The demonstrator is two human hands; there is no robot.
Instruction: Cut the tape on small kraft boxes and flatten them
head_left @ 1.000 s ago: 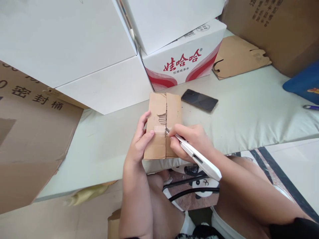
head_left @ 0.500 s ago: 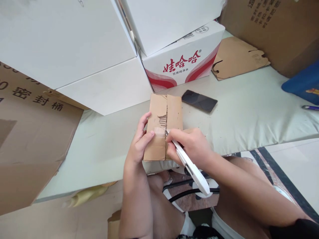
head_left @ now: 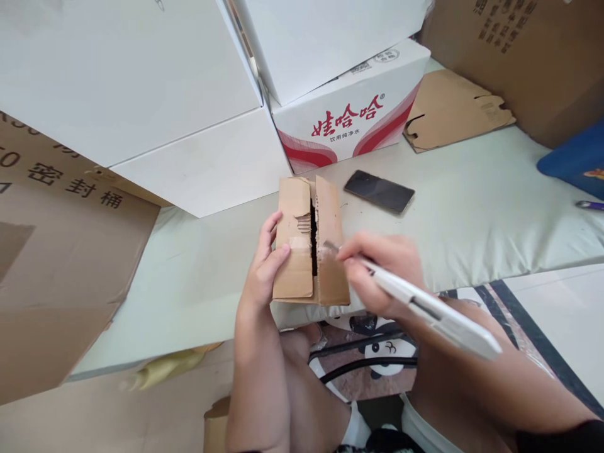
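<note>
A small brown cardboard box [head_left: 293, 277] rests on the pale padded surface, its two top flaps parted by a dark, ragged gap along the middle. Clear tape shows on both flaps. My left hand [head_left: 267, 261] grips the box's left side, thumb on the top and fingers along the far side. In my right hand [head_left: 384, 270] is a white box cutter [head_left: 431, 311], slightly blurred, its handle slanting down to the right. The cutter's tip is over the right flap, just right of the gap; whether it touches the cardboard I cannot tell.
A black smartphone [head_left: 379, 191] lies right of the box on the pale padded surface [head_left: 453, 214]. Behind stand a red-and-white carton [head_left: 352, 129] and large white boxes [head_left: 198, 170]. A flat cardboard piece [head_left: 455, 107] and a blue object [head_left: 573, 160] are at right, a big brown carton [head_left: 61, 270] at left.
My right hand and the box cutter have moved right, off the middle seam. The flaps, nearly together before, now stand apart with a dark gap. My left hand keeps its grip.
</note>
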